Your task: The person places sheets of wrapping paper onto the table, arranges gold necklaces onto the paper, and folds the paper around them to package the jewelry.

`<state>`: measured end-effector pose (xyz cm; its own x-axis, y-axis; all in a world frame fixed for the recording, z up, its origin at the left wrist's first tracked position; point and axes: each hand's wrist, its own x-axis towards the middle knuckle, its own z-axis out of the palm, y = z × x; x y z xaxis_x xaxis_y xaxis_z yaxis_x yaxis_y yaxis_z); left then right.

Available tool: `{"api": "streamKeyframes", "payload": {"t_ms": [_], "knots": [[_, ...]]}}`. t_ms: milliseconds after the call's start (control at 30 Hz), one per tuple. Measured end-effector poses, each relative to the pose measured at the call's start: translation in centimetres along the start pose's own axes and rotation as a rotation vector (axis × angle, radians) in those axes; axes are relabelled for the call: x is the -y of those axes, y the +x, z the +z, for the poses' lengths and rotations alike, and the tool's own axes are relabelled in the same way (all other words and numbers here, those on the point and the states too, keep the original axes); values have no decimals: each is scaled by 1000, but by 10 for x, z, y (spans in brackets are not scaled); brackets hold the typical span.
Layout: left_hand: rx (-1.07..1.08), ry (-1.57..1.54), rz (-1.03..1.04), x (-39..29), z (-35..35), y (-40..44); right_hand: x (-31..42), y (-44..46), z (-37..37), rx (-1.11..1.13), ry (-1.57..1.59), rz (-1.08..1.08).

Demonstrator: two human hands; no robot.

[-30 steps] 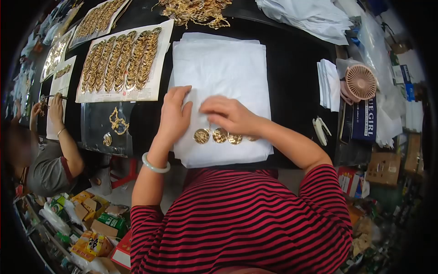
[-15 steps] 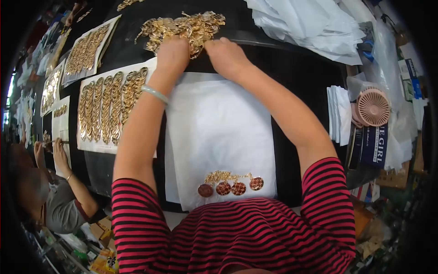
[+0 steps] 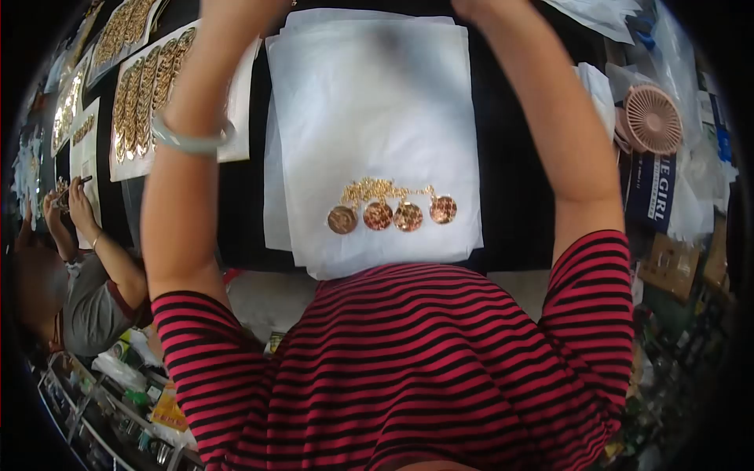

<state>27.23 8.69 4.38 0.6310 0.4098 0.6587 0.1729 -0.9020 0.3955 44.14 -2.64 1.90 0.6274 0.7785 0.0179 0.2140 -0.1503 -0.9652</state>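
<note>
At the top edge of the head view, my left hand (image 3: 250, 9) is mostly cut off, and its fingers do not show. A pale bangle (image 3: 188, 142) circles my left forearm. My right hand (image 3: 473, 8) is also cut by the top edge, beyond the far right corner of a stack of white sheets (image 3: 369, 102). On the near part of those sheets lie several round reddish-gold pendants (image 3: 408, 217) in a row, with thin gold chains (image 3: 373, 189) bunched behind them. Whatever either hand touches is out of view.
Left of the sheets, a white card (image 3: 237, 118) bears rows of gold chains (image 3: 146, 90). More chain-covered cards (image 3: 118, 35) lie beyond it. A pink fan (image 3: 653, 119) stands at the right by a dark blue box (image 3: 650, 188). A co-worker's hands (image 3: 78, 206) are at far left.
The view has tilted down toward my body, so the pile of gold jewellery my hands were at has left the frame. Both hands now sit at the top edge, farther apart.
</note>
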Motion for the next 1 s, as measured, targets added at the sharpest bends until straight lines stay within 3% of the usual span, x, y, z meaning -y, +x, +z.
{"api": "streamKeyframes", "payload": {"t_ms": [67, 200, 267, 433, 500, 700, 767, 833, 900, 933, 1000], "knots": [[322, 279, -165, -19, 2, -58, -15, -48, 2, -21, -82, -83], [339, 105, 41, -56, 7, -161, -48, -157, 8, -102, -560, -405], [388, 32, 60, -71, 0, -194, -73, -197, 10, -40, -651, -618], [375, -49, 137, -87, -11, -216, -74, -242, 8, 125, -748, -689], [423, -96, 61, -89, -14, -217, -75, -244, 8, 189, -773, -621], [419, -158, -43, -72, -28, -180, -55, -197, 0, 238, -612, -606], [187, -101, 19, -27, -25, -139, -45, -147, -12, 53, -632, -627], [261, -224, -311, -2, -19, -79, -33, -86, -4, 52, -538, -429], [213, -38, -261, 52, 21, -37, -27, -24, 16, 176, -443, -324], [209, -29, -243, 71, 40, -27, -36, 9, 31, 116, -519, -358], [233, 270, -348, 107, 81, -13, -58, 54, 58, 43, -587, -401]]}}
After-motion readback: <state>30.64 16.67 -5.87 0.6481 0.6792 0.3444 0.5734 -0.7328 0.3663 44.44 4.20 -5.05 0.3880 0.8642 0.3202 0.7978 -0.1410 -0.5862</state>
